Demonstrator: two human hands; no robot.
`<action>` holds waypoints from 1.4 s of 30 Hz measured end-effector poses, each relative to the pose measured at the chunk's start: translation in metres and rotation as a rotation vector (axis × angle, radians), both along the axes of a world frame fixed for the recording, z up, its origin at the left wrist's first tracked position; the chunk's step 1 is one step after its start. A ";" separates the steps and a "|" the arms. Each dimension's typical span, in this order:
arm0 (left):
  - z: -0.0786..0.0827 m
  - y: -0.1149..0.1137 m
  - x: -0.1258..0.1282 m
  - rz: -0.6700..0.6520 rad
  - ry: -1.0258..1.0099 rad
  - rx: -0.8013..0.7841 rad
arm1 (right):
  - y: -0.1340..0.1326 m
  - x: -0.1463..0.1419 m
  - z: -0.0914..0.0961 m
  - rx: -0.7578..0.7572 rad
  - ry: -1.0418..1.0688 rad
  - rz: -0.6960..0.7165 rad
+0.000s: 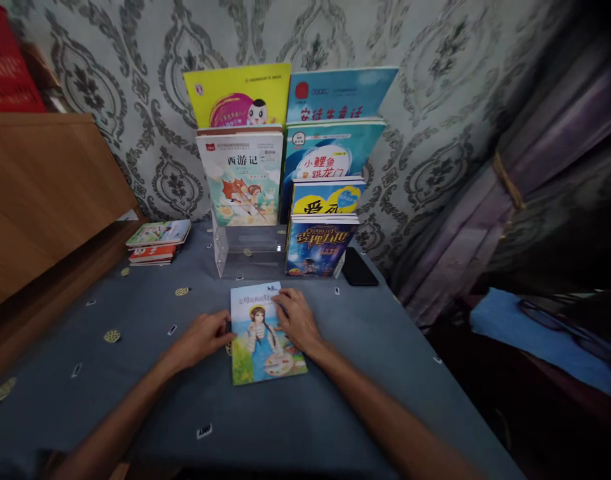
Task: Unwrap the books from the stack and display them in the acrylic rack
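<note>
A picture book (pixel 261 347) with a girl in a blue dress on its cover lies flat on the grey tablecloth (pixel 135 373) in front of me. My left hand (pixel 201 339) rests at the book's left edge, fingers curled against it. My right hand (pixel 296 319) lies on the book's upper right part, fingers pressed onto the cover. Behind the book stands a clear tiered display rack (pixel 245 250) holding several children's books; its lowest left slot shows bare plastic.
A small stack of books (pixel 158 241) sits at the table's back left. A black phone (pixel 359 268) lies right of the rack. A wooden board (pixel 40 187) rises on the left; curtains (pixel 535 167) and a blue cloth (pixel 535 337) are on the right.
</note>
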State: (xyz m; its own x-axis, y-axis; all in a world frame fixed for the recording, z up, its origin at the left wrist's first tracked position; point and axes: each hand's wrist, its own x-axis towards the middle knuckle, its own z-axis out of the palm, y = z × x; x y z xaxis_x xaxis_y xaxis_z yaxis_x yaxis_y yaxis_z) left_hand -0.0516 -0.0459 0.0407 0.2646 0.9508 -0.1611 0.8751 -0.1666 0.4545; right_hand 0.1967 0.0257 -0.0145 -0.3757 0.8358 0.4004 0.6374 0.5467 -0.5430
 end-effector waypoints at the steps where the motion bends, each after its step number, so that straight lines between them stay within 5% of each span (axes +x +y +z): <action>1: -0.002 0.001 0.004 -0.018 -0.025 -0.003 | 0.001 0.003 0.000 0.006 -0.022 -0.008; 9: -0.006 0.018 0.027 0.105 0.180 0.284 | 0.004 0.006 -0.009 0.077 -0.021 -0.014; 15: -0.031 0.035 0.041 0.075 0.234 0.372 | -0.010 0.001 -0.017 0.084 -0.009 -0.067; 18: -0.043 0.041 0.047 0.049 0.225 0.417 | -0.020 -0.006 -0.012 0.110 -0.113 -0.084; 22: -0.049 0.046 0.054 -0.043 0.188 0.420 | -0.023 -0.020 0.003 0.085 -0.280 0.058; 26: -0.049 0.046 0.058 -0.057 0.181 0.411 | -0.014 -0.027 0.014 0.050 -0.367 0.122; 42: -0.036 0.033 0.066 0.097 0.371 0.448 | -0.006 -0.010 0.020 -0.015 -0.506 -0.075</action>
State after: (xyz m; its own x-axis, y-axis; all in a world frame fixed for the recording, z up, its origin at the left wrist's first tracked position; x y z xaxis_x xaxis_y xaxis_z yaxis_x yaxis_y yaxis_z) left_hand 0.0145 -0.0128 0.0043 0.1761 0.9645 0.1969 0.9829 -0.1832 0.0183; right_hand 0.1867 0.0194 0.0053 -0.4584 0.8720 0.1715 0.8596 0.4840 -0.1637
